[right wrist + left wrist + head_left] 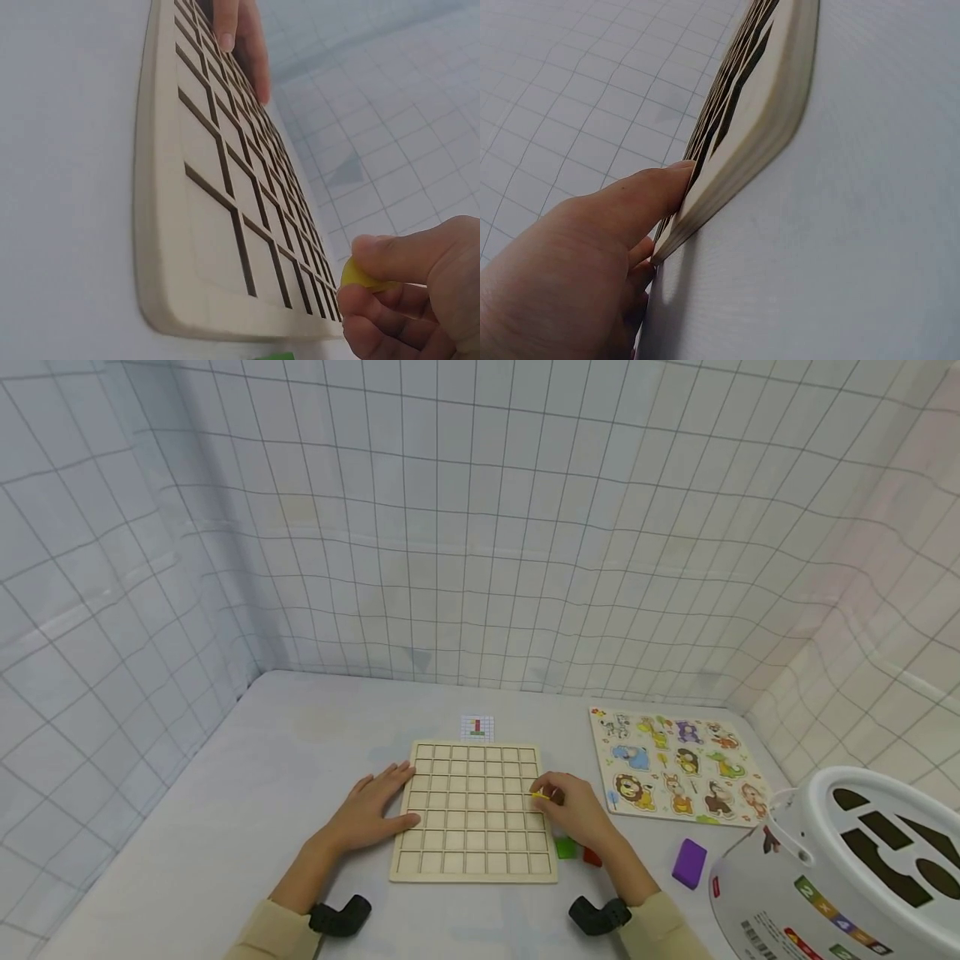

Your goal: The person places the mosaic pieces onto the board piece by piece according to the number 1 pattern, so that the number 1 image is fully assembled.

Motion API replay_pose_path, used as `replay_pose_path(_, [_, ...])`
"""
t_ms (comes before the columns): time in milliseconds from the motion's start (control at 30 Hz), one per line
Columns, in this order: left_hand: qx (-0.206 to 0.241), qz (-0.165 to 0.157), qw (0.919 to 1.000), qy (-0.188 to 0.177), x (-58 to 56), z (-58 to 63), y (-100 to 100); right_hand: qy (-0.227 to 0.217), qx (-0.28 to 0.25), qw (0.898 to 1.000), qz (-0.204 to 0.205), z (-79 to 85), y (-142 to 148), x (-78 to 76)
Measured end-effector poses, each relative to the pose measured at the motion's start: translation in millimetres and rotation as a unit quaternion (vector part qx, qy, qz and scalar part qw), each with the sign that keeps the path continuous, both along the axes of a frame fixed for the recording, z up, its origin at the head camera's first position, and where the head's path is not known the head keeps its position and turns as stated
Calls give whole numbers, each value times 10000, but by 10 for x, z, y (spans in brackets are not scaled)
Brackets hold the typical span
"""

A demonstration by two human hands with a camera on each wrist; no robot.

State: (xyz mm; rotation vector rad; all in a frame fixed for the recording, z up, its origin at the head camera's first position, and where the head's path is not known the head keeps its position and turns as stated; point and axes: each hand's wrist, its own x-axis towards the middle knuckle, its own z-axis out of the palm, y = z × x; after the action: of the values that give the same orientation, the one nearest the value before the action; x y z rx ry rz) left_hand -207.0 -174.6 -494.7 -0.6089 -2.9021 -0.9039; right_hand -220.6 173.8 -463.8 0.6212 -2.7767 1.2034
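A pale wooden grid board [475, 794] lies flat on the table, its square recesses bare. My left hand [372, 810] rests at the board's left edge, thumb and fingertips on the rim with the fingers spread. At the right edge, my right hand [573, 806] pinches a small yellow piece [358, 276] between thumb and fingers, right over the board's rim. Much of that piece is hidden by the fingertips. Beside the board's lower right side lie a green piece [566, 848] and a red piece [592, 857], the red one partly covered by my right wrist.
Behind the board is a small printed card [477, 727] with a coloured pattern on a grid. An animal puzzle board [678, 767] lies at the right. Nearer me are a purple block [689, 863] and a white lidded bucket [825, 877]. Grid-patterned cloth [480, 527] walls in the table.
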Motion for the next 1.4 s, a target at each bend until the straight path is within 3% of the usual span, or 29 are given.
replay_pose_path(433, [-23,-29,10000,56,-3,-7,3,-74,-275,9991,304,52,-195,-116])
replay_pose_path(933, [-29,20,10000,0,13,5,18,-498,-754,9945,530,59,-422,-235])
replay_pose_path(1167, [-6,45,10000,-1,12,-10,22,-419,-772,9938,679,71,-503,-293])
replay_pose_path(1400, [-6,45,10000,10,16,-8,12,-685,-1064,9888,791,84,-626,-374])
